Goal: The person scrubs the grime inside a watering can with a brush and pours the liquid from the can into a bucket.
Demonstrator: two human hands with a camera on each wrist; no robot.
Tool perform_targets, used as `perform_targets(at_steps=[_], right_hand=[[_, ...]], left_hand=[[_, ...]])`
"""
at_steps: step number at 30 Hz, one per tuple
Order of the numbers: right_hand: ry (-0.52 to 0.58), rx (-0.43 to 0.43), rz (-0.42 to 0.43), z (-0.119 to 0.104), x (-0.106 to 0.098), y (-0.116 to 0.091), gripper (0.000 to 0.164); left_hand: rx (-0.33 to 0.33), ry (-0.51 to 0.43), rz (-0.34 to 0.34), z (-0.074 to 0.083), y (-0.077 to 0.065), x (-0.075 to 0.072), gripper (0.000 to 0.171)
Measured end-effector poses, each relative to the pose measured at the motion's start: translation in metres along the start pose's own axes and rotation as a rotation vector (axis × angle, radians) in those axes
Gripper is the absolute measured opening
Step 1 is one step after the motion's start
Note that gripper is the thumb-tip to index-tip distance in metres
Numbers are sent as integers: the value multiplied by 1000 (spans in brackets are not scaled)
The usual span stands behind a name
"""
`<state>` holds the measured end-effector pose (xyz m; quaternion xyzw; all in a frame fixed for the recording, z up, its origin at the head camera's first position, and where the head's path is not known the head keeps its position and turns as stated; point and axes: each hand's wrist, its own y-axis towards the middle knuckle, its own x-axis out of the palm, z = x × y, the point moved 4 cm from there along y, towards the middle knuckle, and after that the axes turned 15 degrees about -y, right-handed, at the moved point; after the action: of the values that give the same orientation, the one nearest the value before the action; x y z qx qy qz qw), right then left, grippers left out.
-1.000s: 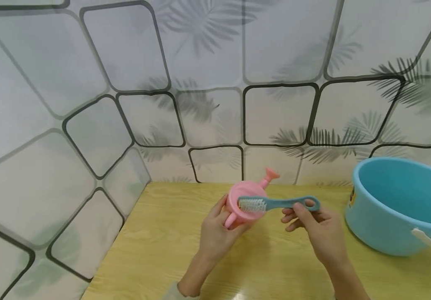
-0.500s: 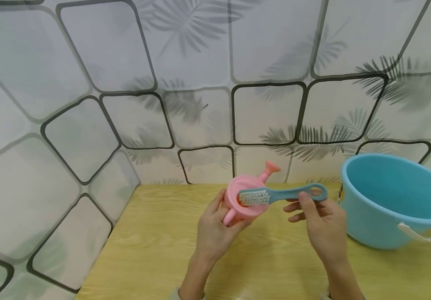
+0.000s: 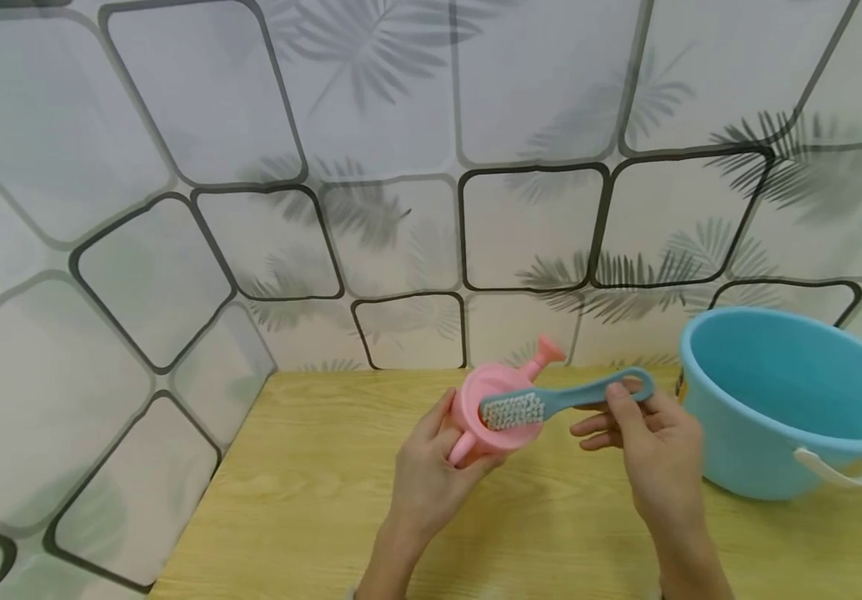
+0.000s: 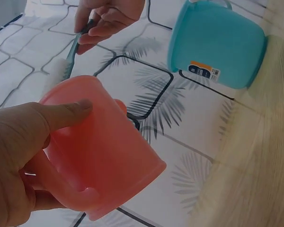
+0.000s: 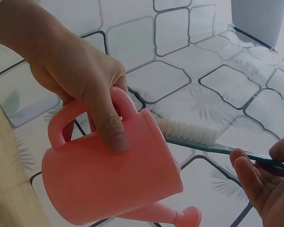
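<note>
A small pink watering can is held above the table in my left hand. The thumb lies along the side of the can, and the fingers are around its handle. My right hand pinches a blue-grey brush near the looped end of its handle. The brush's white bristles face up, with the brush head over the can's open mouth. In the right wrist view the bristles show just beyond the rim. Most of the can's inside is hidden by the brush head.
To the right, a large blue bucket with a white handle stands on the wooden table. Patterned wall covering closes off the back and left sides.
The head view has turned slightly right, so the bucket sits further left in it. The brush now slants more, handle end higher than the bristles. Both hands keep their holds.
</note>
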<state>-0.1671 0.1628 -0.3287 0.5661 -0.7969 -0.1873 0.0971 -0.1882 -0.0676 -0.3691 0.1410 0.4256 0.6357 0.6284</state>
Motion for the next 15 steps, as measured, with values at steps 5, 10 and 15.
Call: perform_targets(at_steps=[5, 10, 15], right_hand=[[-27, 47, -36, 5, 0, 1, 35], [-100, -44, -51, 0, -1, -1, 28], [-19, -62, -50, -1, -6, 0, 21]], left_hand=[[4, 24, -18, -5, -3, 2, 34], [8, 45, -29, -8, -6, 4, 39], [34, 21, -31, -4, -6, 7, 41]])
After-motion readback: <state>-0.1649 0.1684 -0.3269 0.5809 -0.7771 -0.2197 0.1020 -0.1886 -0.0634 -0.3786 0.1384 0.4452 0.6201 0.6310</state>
